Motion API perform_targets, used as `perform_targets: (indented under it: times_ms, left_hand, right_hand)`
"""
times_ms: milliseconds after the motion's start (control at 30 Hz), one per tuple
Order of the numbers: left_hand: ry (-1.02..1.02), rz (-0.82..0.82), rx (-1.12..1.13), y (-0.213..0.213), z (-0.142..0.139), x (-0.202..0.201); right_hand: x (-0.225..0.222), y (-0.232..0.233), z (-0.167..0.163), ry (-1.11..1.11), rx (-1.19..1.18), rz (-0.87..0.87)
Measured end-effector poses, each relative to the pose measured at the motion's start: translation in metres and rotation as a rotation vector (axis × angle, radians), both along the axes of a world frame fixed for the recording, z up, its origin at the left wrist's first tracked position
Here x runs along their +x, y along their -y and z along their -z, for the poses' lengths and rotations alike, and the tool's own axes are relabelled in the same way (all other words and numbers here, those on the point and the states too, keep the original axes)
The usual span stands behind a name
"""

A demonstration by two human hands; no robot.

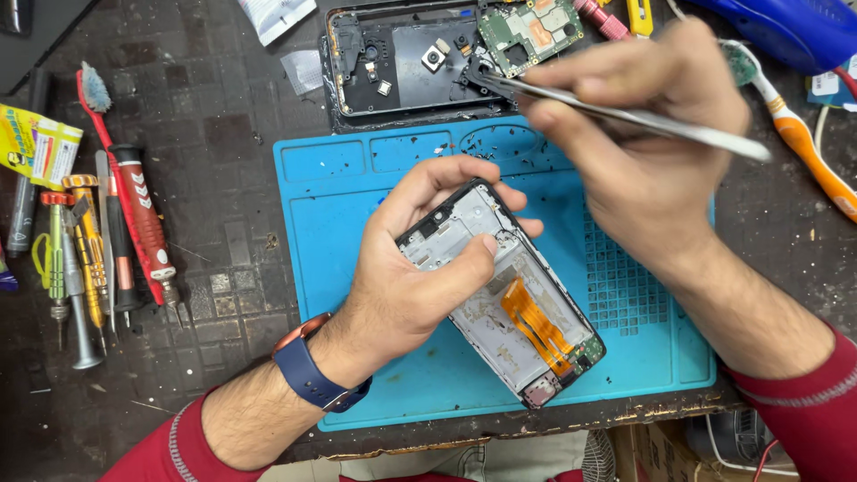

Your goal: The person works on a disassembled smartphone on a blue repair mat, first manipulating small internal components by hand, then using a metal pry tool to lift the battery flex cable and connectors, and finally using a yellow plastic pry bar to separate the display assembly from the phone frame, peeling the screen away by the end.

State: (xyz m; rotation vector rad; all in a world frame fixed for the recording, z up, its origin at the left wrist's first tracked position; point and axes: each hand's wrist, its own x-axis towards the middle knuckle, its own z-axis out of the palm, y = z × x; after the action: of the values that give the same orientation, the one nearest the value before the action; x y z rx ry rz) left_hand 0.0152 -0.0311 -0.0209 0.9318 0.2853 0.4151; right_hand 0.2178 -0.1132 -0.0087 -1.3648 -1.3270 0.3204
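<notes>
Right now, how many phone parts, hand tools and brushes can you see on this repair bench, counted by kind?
Opened phone frames: 2, one in the left hand, one lying above the blue mat
Circuit boards: 1
Tweezers: 1, in the right hand
Toothbrushes: 2
Screwdrivers: about 5, overlapping
Total: about 11

From my seat I saw a blue silicone work mat [357, 223] spread on the dark, worn bench [205, 98]. Left of the mat lay a row of screwdrivers [85, 259] and a red-handled brush [98, 107]. Near the bench's left edge sat a yellow packet [36, 143]. At the right edge lay an orange and white toothbrush [803, 143], with a blue casing [786, 27] above it.
</notes>
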Motion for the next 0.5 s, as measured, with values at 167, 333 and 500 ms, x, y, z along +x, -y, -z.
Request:
perform_targets:
  times_ms: [167,333,500]
  left_hand:
    - [0.015,-0.012,-0.009,0.001,0.0,0.001]
    - [-0.006,0.003,-0.001,0.0,-0.004,0.003]
    - [-0.021,0.0,0.006,0.0,-0.005,0.001]
  right_hand:
    - [-0.005,-0.025,-0.003,0.145,-0.054,-0.018]
    - [-0.01,-0.03,-0.008,0.026,-0.114,-0.101]
    - [-0.007,-0.029,-0.002,-0.116,-0.147,-0.097]
